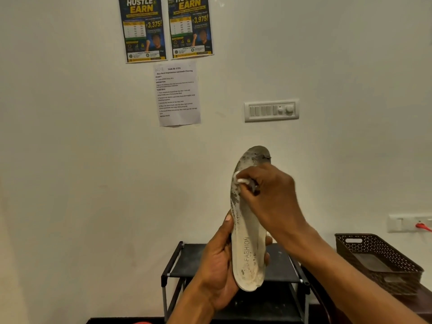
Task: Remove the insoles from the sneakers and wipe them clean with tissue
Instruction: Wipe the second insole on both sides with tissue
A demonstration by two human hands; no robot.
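Observation:
A white insole (pixel 248 232) printed with the word FASHION stands upright in front of the wall, its toe end up and stained dark grey. My left hand (pixel 216 260) grips its heel half, thumb on the left edge and fingers wrapped behind. My right hand (pixel 268 195) pinches a small wad of white tissue (pixel 242 181) and presses it against the dirty upper part of the insole. No sneaker is in view.
A black shoe rack (pixel 177 265) stands below the hands against the wall. A brown perforated basket (pixel 378 260) sits on a dark surface at the right. Posters, a task sheet (pixel 177 94) and a switch panel (pixel 271 110) hang on the wall.

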